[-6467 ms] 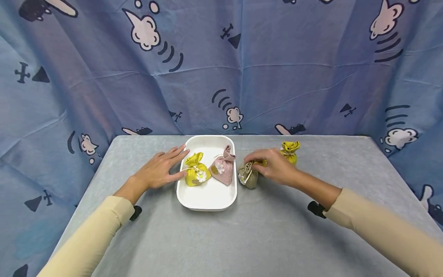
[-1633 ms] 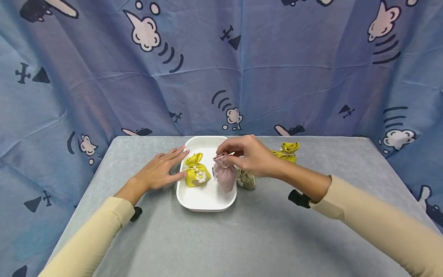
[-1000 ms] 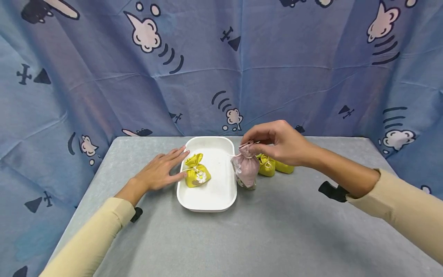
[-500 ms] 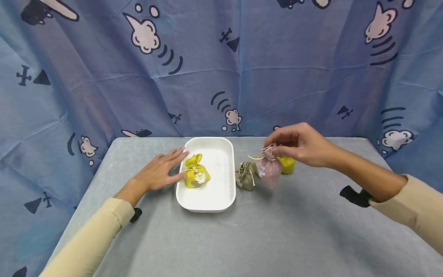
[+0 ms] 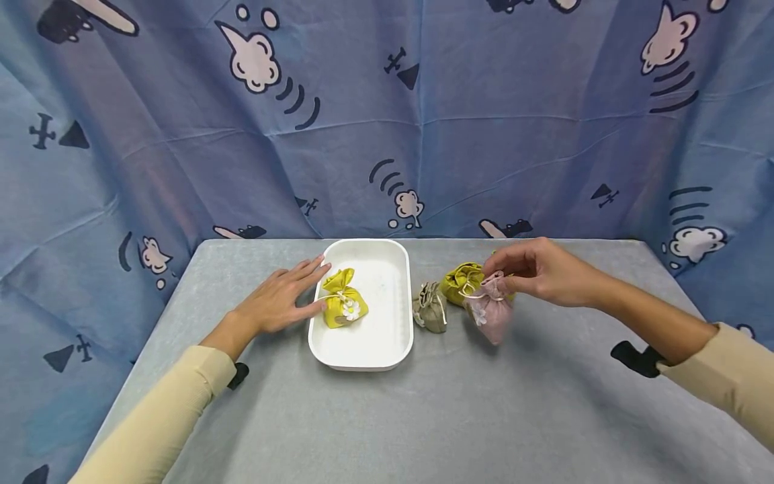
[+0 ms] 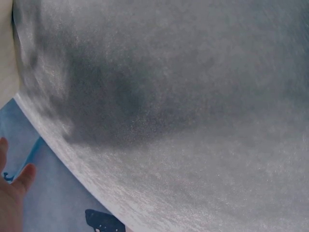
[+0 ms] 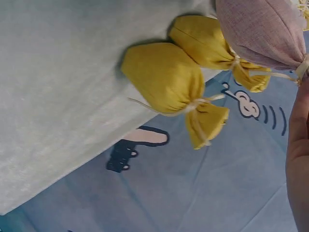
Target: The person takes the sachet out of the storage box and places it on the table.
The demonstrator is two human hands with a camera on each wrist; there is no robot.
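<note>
My right hand [image 5: 544,275] pinches a pink drawstring pouch [image 5: 492,316] by its gathered neck. The pouch hangs right of the tray, its white flower facing left. Behind it stands a yellow pouch [image 5: 457,282]; in the right wrist view two yellow pouches [image 7: 164,72] lie side by side below the pink one. A grey-green pouch [image 5: 431,309] sits against the right side of the white tray [image 5: 363,353]. One yellow pouch [image 5: 345,306] with a white flower lies inside the tray. My left hand [image 5: 275,296] rests with spread fingers at the tray's left rim.
A grey cloth-covered table [image 5: 375,430] bears everything. Its far edge meets a blue patterned curtain [image 5: 363,134], which also hangs at both sides.
Earlier the pink pouch lay in the tray while my right hand was at the grey-green pouch. The right hand then lifted the pink pouch out, carried it right and lowered it. Left hand unmoved.
</note>
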